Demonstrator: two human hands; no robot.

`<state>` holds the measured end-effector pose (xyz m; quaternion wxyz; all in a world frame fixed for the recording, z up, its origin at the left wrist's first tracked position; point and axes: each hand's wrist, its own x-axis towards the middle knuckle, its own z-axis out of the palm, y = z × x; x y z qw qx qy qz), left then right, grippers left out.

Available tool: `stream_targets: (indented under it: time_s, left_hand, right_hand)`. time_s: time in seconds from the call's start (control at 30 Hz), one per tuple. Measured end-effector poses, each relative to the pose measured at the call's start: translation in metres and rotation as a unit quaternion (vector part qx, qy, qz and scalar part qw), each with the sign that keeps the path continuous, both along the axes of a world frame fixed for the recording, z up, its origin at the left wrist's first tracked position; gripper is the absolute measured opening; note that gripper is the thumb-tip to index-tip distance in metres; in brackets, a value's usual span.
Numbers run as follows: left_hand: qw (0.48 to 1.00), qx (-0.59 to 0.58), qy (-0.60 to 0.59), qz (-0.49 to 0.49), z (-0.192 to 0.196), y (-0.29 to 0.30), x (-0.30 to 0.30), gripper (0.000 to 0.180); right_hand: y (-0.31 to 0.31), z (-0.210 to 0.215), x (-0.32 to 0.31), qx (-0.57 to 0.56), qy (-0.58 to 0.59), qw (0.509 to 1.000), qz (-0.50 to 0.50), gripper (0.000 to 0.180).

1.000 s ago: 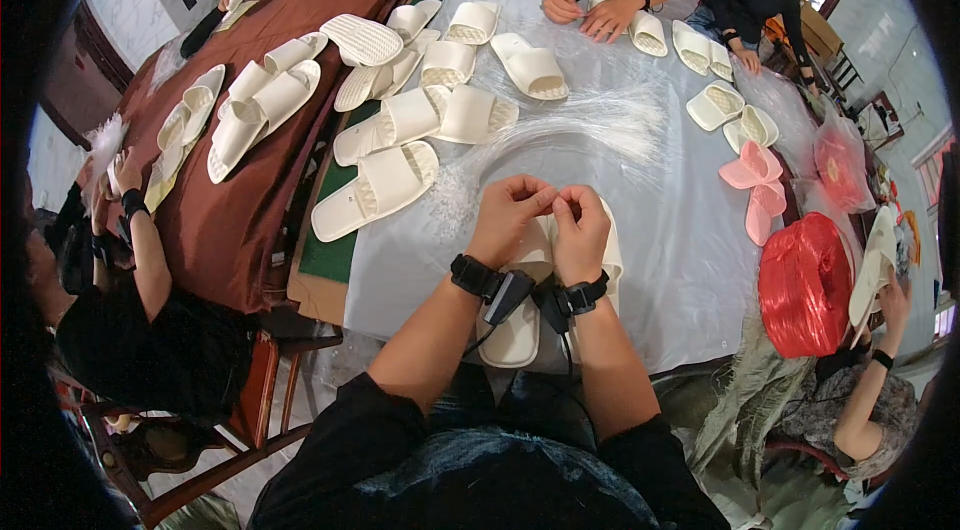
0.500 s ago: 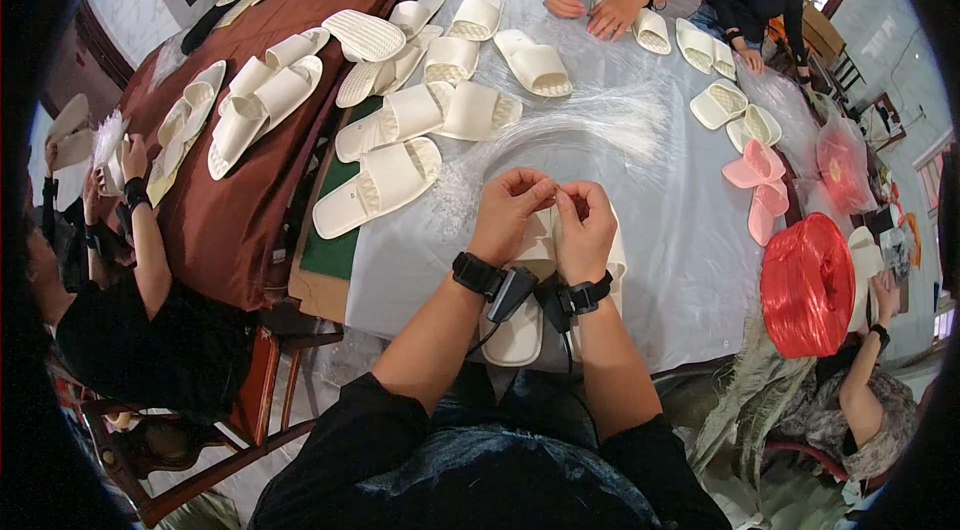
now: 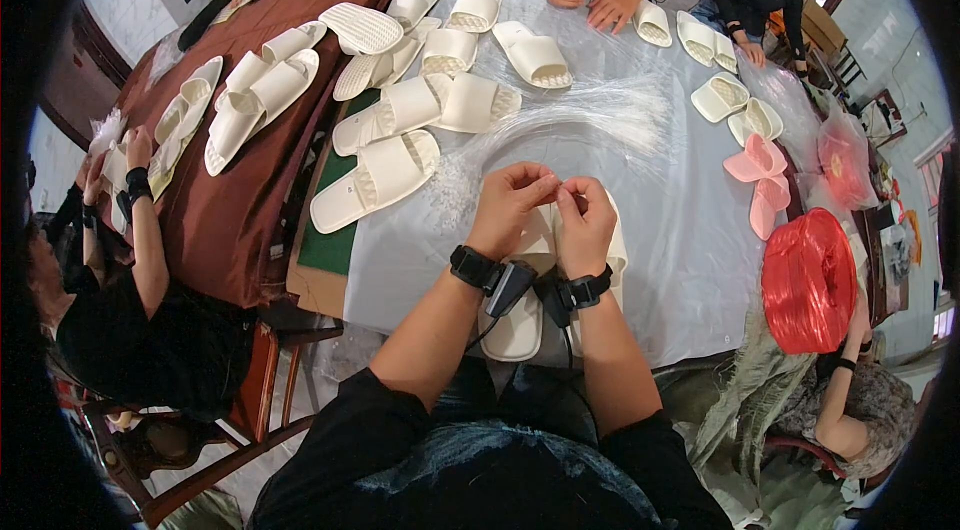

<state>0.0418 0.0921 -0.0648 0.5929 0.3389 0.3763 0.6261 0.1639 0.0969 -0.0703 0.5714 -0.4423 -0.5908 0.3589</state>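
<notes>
Close together over the near middle of the table, my left hand (image 3: 508, 207) and my right hand (image 3: 588, 222) both have thumb and forefinger pinched. Whatever sits between the fingertips is too fine to make out. Below my hands and wrists lies a pair of cream slippers, partly hidden: the left slipper (image 3: 516, 332) shows its heel, and the right slipper (image 3: 618, 255) shows only along its outer edge. Beyond my hands a bundle of thin clear plastic strands (image 3: 625, 120) spreads across the sheet. Nearest to my left hand on that side is another cream slipper (image 3: 375, 182).
More cream slippers (image 3: 475, 102) crowd the table's left and far parts. Pink slippers (image 3: 768, 202) and a red roll of plastic twine (image 3: 808, 280) stand at the right edge. A brown-covered table (image 3: 270, 140) adjoins on the left. Several co-workers sit or stand around; a wooden chair (image 3: 262, 390) is at lower left.
My fingertips have drawn slightly apart, both hands still pinched above the slippers. At the left, a co-worker's hands and the item in them have shifted; the right co-worker's arm has moved behind the red roll.
</notes>
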Motion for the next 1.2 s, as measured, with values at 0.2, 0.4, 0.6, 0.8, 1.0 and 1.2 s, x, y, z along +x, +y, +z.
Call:
stream_targets:
  time_s: [0.2, 0.4, 0.6, 0.8, 1.0, 1.2]
  left_hand:
    - [1.000, 0.001, 0.011, -0.007, -0.001, 0.000, 0.001, 0.011]
    - [1.000, -0.001, 0.023, -0.013, 0.002, 0.000, 0.002, 0.010]
    - [1.000, -0.014, 0.025, -0.010, 0.003, -0.001, 0.000, 0.012]
    - [0.999, -0.001, -0.028, 0.018, 0.004, -0.002, 0.004, 0.014]
    - [0.999, -0.001, -0.029, 0.016, 0.001, -0.001, 0.001, 0.014]
    - [1.000, -0.005, -0.021, 0.004, 0.001, -0.003, 0.003, 0.013]
  right_hand:
    - [0.001, -0.004, 0.001, -0.001, -0.013, 1.000, 0.002, 0.006]
    - [0.000, 0.000, 0.001, 0.008, -0.034, 0.999, -0.014, 0.007]
    - [-0.001, 0.001, -0.001, 0.009, -0.046, 0.999, -0.012, 0.006]
    - [-0.001, 0.007, -0.003, 0.009, -0.029, 1.000, 0.002, 0.007]
    - [-0.002, 0.005, -0.003, 0.010, -0.032, 0.999, 0.004, 0.009]
    - [-0.003, 0.004, -0.001, 0.015, -0.041, 0.999, -0.002, 0.008]
